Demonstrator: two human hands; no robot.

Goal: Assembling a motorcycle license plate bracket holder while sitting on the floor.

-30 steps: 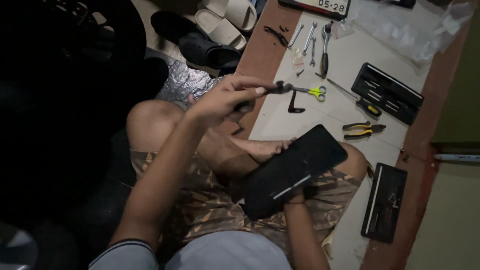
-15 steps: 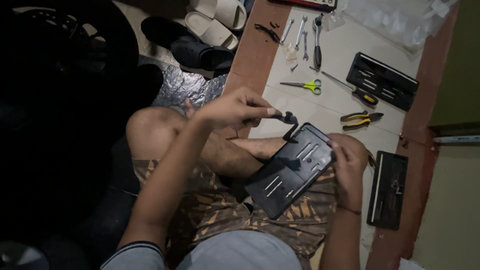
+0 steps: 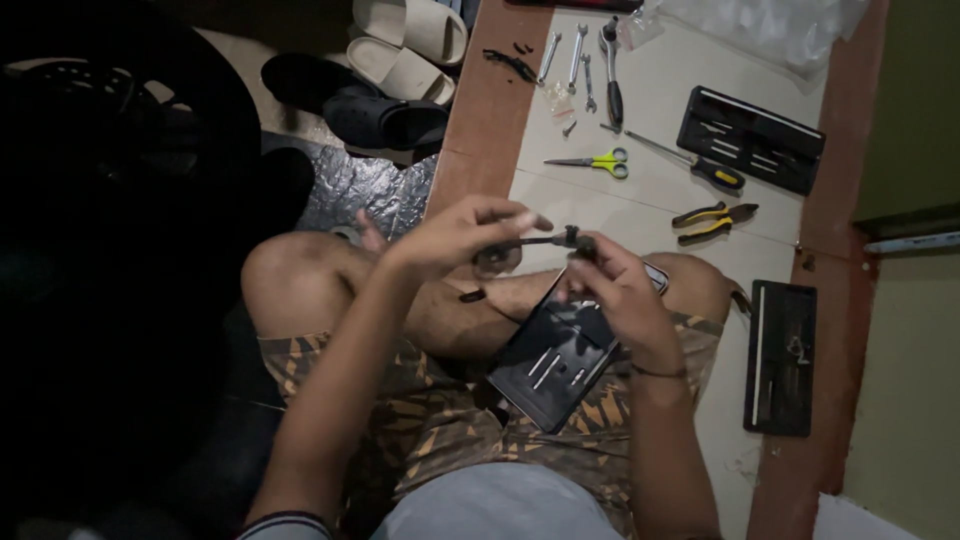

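We sit on the floor (image 3: 640, 200) with a black bit case (image 3: 560, 350) lying open across our lap, several slim metal bits showing in its slots and some slots apparently bare. Our left hand (image 3: 455, 235) is closed in a pinch around the handle end of a small dark driver tool (image 3: 545, 241), held level just above the case. Our right hand (image 3: 615, 295) is curled at the tool's far end, its fingertips meeting the tip; whether they hold a bit there is too dark to tell. Judging from this, the case is already opened and the tool is in hand, while work at its tip seems to be in progress, not finished. Well apart on the floor lie yellow-handled scissors (image 3: 600, 162), a screwdriver (image 3: 690, 165), pliers (image 3: 712, 222), a row of wrenches (image 3: 580, 60) and a second black case (image 3: 750, 138), all untouched. Another black tray (image 3: 782, 355) rests beside our right knee.
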